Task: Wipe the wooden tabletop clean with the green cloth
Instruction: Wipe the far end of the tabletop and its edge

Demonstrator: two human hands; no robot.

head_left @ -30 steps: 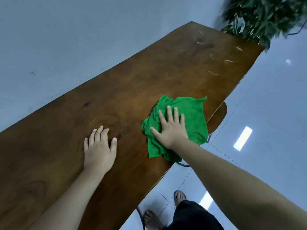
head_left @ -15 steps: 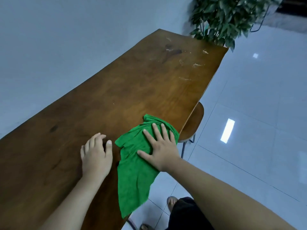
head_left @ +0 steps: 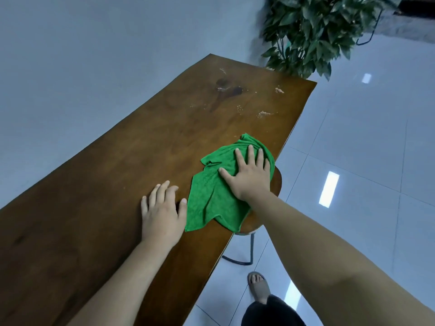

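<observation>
Green cloth (head_left: 211,198), lately hanging off the near edge of the tabletop (head_left: 117,184), now lies back on the tabletop. Right hand (head_left: 247,175) presses it, fingers straight and spread, gripping nothing; left hand (head_left: 162,212) rests flat on the tabletop. Crumbs (head_left: 263,114) at the tabletop's far end remain unwiped.

One view. Head-worn wide-angle camera, set above the long edge of the worktop (head_left: 141,142), facing forward and down along its length, frame tilted. Close range: worktop fills left and centre. Far field: plant (head_left: 313,27) beyond the far end, tiled floor (head_left: 364,142) right, wall (head_left: 94,55) left.
</observation>
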